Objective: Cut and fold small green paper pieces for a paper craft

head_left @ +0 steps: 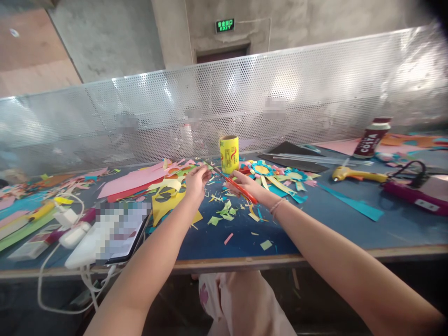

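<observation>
Red-handled scissors (pixel 244 190) are in my right hand (pixel 248 183), their blades pointing up and left toward my left hand. My left hand (pixel 198 181) is closed in a pinch at the blade tips, on what looks like a small piece of green paper (pixel 208 164). A yellow cardboard roll (pixel 229 155) stands upright just behind both hands. Green paper scraps (pixel 227 212) lie on the blue tabletop below them. Yellow paper with cut-outs (pixel 168 198) is beside my left forearm, and blue-and-yellow paper flowers (pixel 262 169) lie to the right of my right hand.
A phone and white power bank (pixel 105 233) with cables lie at the left front edge. Pink sheets (pixel 135 179) are behind them. At the right are a yellow glue gun (pixel 360 174), a purple power strip (pixel 415 196) and a bottle (pixel 371 139). A perforated metal screen (pixel 157 112) stands behind.
</observation>
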{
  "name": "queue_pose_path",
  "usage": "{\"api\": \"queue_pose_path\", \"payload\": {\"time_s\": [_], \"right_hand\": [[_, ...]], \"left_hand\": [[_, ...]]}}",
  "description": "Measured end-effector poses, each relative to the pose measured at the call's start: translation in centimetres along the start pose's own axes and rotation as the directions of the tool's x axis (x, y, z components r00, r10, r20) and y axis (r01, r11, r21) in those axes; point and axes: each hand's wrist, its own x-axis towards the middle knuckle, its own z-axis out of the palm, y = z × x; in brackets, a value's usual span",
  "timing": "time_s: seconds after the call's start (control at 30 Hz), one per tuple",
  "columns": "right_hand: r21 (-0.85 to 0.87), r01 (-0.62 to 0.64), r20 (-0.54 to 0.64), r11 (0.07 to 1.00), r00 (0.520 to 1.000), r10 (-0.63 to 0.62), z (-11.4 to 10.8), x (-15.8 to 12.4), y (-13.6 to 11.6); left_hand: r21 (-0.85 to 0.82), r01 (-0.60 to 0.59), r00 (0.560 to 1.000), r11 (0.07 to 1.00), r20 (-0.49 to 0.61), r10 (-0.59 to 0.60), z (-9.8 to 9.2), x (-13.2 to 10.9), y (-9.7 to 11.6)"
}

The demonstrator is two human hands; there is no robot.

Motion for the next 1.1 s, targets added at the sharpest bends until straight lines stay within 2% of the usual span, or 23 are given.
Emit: {"api": "queue_pose_path", "payload": {"time_s": [0.27, 0.57, 0.9, 1.1], "right_hand": [[-0.024, -0.045, -0.021, 0.999, 0.999, 0.044, 0.1, 0.0, 0.0], [0.214, -0.004, 0.084, 0.977, 0.996, -0.014, 0.4, 0.4, 1.1], [0.139, 0.012, 0.049, 0.990, 0.999, -0.019, 0.1, 0.5, 1.0], [0.127, -0.012, 0.014, 0.992, 1.000, 0.011, 0.3, 0.6, 1.1]], "left_hand": [[-0.011, 0.024, 0.999, 1.000, 0.023, -0.023, -0.3, 0.4, -0.4], [0.033, 0.014, 0.999, 0.999, 0.044, -0.015, 0.2, -0.2, -0.3], [0.092, 0.017, 0.996, 0.996, 0.082, -0.024, 0.3, -0.4, -0.3], [0.064, 0.017, 0.996, 0.998, 0.088, -0.023, 0.2, -0.2, -0.3]]}}
